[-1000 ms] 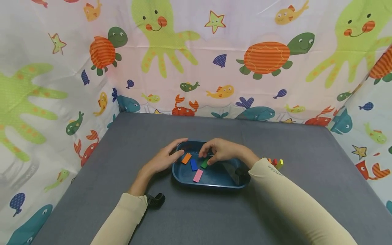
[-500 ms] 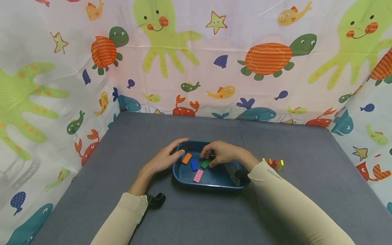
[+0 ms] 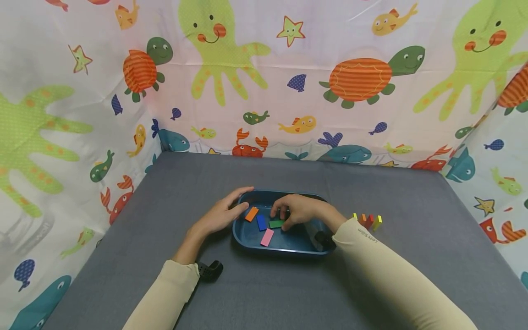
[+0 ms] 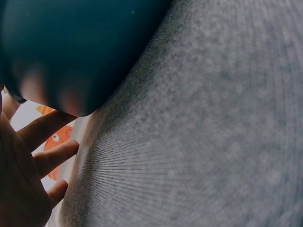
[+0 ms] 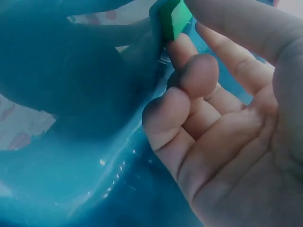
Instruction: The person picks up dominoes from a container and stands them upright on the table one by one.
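In the head view a dark blue tray holds several flat coloured blocks. My right hand reaches into it and pinches a green block between thumb and finger; the right wrist view shows the same green block at the fingertips, its other fingers curled. To the left of it lie a blue block and an orange block, with a pink block nearer the front. My left hand rests at the tray's left rim, fingers extended; the left wrist view shows them spread beside the tray.
Right of the tray, partly behind my right sleeve, several small blocks stand upright: yellow ones, an orange one and a red block. The grey table meets a patterned curtain at its back and sides.
The green block has turned from slanted to nearly level across the tray. My right hand has shifted slightly towards me. My left hand stays at the rim.
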The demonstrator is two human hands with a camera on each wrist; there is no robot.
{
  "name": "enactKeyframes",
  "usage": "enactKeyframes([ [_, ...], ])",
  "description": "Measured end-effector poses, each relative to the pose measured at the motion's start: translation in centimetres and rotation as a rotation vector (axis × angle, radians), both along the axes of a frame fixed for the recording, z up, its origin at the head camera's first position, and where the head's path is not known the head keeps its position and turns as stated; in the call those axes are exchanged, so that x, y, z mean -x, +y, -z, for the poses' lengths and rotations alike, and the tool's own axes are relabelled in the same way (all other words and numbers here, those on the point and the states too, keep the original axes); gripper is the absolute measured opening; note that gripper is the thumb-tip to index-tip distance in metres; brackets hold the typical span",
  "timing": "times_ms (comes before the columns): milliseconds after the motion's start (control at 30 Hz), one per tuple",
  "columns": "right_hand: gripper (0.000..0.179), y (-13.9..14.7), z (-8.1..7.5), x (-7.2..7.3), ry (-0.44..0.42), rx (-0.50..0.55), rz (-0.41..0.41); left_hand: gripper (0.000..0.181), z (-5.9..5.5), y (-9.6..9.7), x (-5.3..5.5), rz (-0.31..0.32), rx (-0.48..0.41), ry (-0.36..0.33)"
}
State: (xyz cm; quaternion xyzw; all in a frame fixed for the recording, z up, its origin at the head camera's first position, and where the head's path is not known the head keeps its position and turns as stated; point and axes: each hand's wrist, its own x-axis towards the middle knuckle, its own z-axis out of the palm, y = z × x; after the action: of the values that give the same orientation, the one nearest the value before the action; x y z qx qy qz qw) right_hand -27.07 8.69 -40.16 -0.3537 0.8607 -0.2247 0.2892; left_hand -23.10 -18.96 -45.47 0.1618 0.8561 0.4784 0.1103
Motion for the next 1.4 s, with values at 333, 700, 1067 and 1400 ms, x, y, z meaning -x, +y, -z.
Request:
enactKeyframes([
  [333, 0.034, 0.0, 1.0, -0.3, 0.03, 0.057, -0.057, 0.052, -0.1, 0.3, -0.1, 0.02, -0.013, 0.006],
  [700, 0.034, 0.2, 1.0, -0.3, 0.043, 0.082, -0.079, 0.054, -2.4, 0.9, -0.9, 0.047, -0.012, -0.006],
  [1067, 0.034, 1.4, -1.5, -0.4, -0.005, 0.19, -0.034, 0.054, -0.4, 0.5, 0.0, 0.028, -0.016, -0.019],
  [1400, 0.029, 4.5, -3.7, -1.0, -0.021, 0.246, 0.095, 0.05, -0.1, 0.2, -0.2, 0.004, -0.023, -0.01],
])
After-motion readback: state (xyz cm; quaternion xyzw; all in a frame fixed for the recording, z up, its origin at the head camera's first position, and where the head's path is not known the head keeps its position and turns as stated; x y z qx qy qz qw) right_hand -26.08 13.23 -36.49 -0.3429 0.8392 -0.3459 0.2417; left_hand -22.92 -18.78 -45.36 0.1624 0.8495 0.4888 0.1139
